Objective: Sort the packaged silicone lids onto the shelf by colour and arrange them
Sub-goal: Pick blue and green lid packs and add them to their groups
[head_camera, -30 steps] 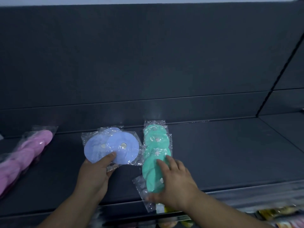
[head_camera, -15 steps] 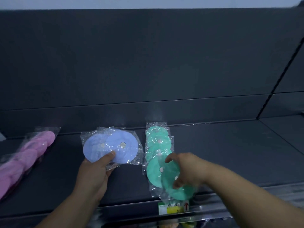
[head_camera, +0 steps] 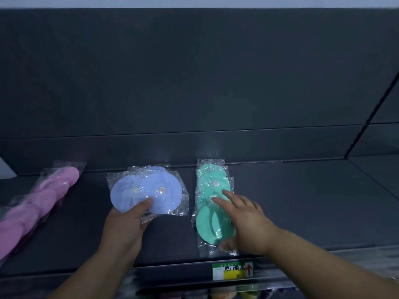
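Note:
Packaged blue lids [head_camera: 149, 192] lie in clear bags on the dark shelf [head_camera: 302, 208], left of centre. My left hand [head_camera: 127, 221] grips their near edge, thumb on top. Just to the right, a row of packaged green lids [head_camera: 212, 184] runs from the back wall toward the front edge. My right hand [head_camera: 244, 219] lies flat over the nearest green pack [head_camera: 205, 225], fingers straight and pointing at the back. A row of pink lids [head_camera: 41, 203] in bags slants along the far left of the shelf.
A price label [head_camera: 232, 270] in green, yellow and white sits on the shelf's front rail below the green lids. The shelf's back wall [head_camera: 194, 83] rises dark behind. A divider line [head_camera: 367, 130] marks the adjoining shelf section on the right.
My right hand set the nearest green pack down flat at the front of the green row and now presses on it with straight fingers. My left hand has stayed on the blue lids.

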